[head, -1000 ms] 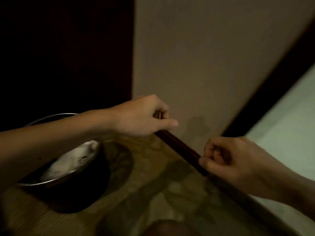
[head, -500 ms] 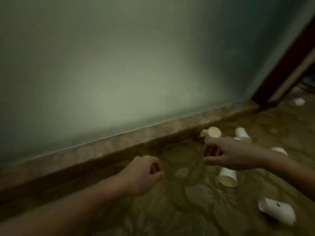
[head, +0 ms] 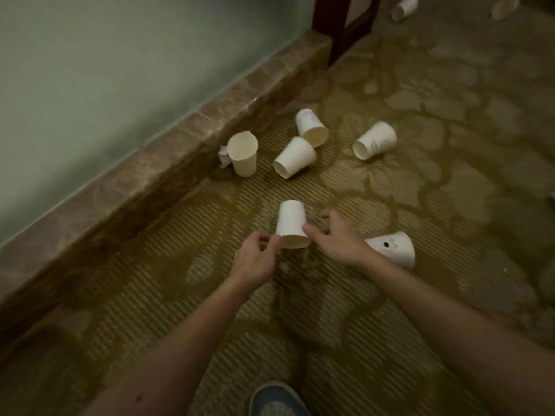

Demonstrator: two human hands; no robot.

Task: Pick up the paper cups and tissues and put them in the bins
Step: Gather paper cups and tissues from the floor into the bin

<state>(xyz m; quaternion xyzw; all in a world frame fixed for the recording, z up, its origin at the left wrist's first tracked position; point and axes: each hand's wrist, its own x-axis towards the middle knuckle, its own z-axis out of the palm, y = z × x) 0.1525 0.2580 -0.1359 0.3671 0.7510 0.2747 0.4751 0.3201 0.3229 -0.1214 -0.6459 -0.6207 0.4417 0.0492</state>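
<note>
White paper cup (head: 292,225) at frame centre is now being pinched at its rim by the left hand (head: 255,259), curled empty half a second ago, while the wide-spread right hand (head: 336,238) is touching its side with the thumb, the cup looking plain and undented, mouth toward the camera.

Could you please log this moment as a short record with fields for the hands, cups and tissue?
left hand: pinches rim of nearest cup
right hand: thumb on the same cup, fingers spread
upright cup: by the skirting, crumpled tissue beside it
tipped cups: three just beyond the hands, one beside the right wrist
floor: patterned carpet
</note>
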